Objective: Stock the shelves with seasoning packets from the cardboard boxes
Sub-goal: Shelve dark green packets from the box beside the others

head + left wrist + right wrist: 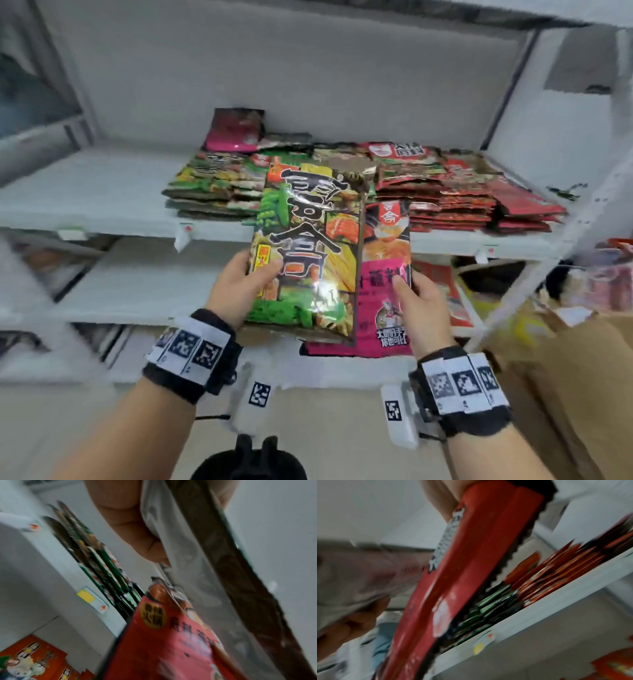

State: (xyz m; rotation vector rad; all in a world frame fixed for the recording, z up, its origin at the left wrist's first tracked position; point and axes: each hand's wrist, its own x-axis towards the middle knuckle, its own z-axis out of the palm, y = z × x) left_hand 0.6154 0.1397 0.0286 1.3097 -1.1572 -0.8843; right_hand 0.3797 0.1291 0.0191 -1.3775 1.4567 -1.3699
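My left hand (251, 279) grips a green seasoning packet (308, 246) with large black characters, thumb on its front near the lower left corner. Beside it my right hand (412, 294) holds a pink and red packet (385, 274), which lies partly behind the green one. Both are raised in front of the white shelf (102, 198). On that shelf lie a stack of green packets (212, 186) and a stack of red packets (462, 195). The left wrist view shows the green packet's silvery back (197, 561), and the right wrist view the red packet (471, 561) edge-on.
One pink packet (236, 130) leans against the shelf's back wall. A brown cardboard box (565, 377) stands at the lower right. Price tags (183, 234) hang from the shelf edge. Lower shelves hold more red and orange packets (442, 284). The shelf's left half is bare.
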